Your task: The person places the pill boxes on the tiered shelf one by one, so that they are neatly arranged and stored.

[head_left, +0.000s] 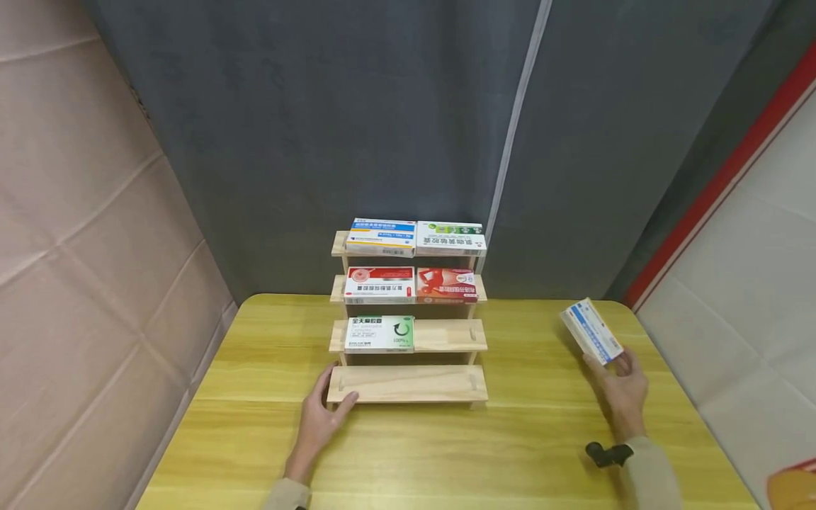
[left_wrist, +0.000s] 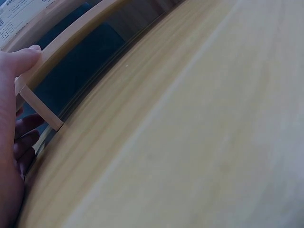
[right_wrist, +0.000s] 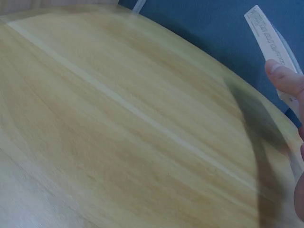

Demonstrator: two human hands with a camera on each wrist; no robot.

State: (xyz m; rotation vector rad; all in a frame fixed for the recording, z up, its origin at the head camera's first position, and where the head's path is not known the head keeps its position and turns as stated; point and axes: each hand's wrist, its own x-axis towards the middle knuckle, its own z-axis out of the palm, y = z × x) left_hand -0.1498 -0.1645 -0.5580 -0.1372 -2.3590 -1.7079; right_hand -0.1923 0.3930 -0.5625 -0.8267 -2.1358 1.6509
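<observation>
A wooden step rack [head_left: 408, 384] stands mid-table. My left hand [head_left: 321, 416] grips the left end of its lowest step, thumb on the top face and fingers round the side; the left wrist view shows the thumb [left_wrist: 29, 58] on the step's edge. Off to the right, my right hand [head_left: 625, 393] holds a blue-and-white medicine box [head_left: 593, 331] by its near end, tilted above the table. In the right wrist view the thumb [right_wrist: 281, 76] presses on the box's narrow side [right_wrist: 268, 40]. On the third step down sits a green-and-white medicine box [head_left: 380, 334], at the left.
The top step bears a blue-white-yellow box [head_left: 382, 236] and a white-green box [head_left: 450, 239]. Below them lie a red-and-white box [head_left: 380, 285] and a red box [head_left: 446, 285]. A grey curtain [head_left: 357, 106] hangs behind the wooden table [head_left: 268, 354].
</observation>
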